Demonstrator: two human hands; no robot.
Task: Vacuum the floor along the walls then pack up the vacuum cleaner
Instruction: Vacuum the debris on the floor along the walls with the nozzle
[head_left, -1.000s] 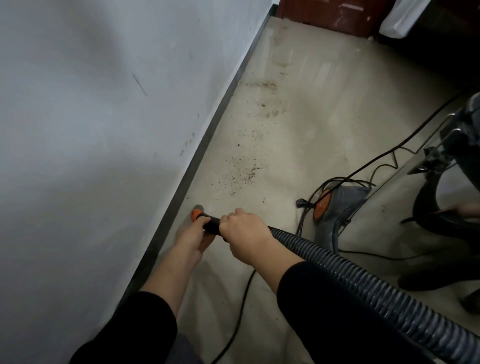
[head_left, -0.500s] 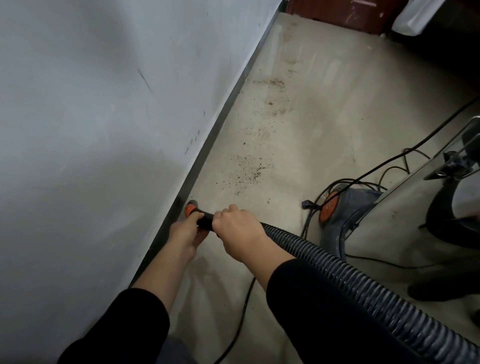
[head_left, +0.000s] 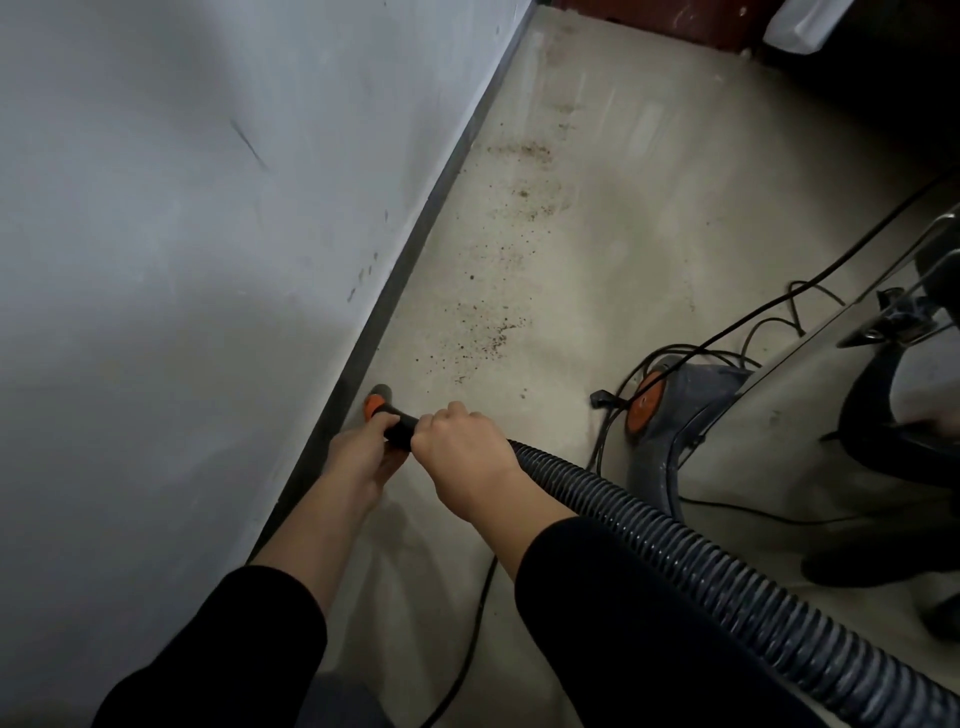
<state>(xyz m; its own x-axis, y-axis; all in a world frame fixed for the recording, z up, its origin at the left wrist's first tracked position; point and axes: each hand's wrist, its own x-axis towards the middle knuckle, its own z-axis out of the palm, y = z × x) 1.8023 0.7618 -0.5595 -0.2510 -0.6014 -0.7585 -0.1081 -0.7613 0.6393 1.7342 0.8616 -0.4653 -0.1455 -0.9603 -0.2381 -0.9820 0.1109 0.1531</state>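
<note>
Grip of left hand (head_left: 362, 458) and right hand (head_left: 463, 460) on black, orange-collared nozzle (head_left: 399, 425)

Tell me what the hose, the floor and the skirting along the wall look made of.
Hose: flexible plastic, probably; dark grey, ribbed in even rings, dull sheen.
Floor: looks like smooth concrete or tile, beige, faintly glossy with pale streaks; no joints show.
Skirting: dark grey strip, matte; material cannot be told.

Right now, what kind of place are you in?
Probably a plain indoor room or hallway, maybe in a home. A painted wall meets a smooth floor at a dark skirting, what looks like a reddish door stands at the far end, and a vacuum with its hose sits on the floor.
</note>
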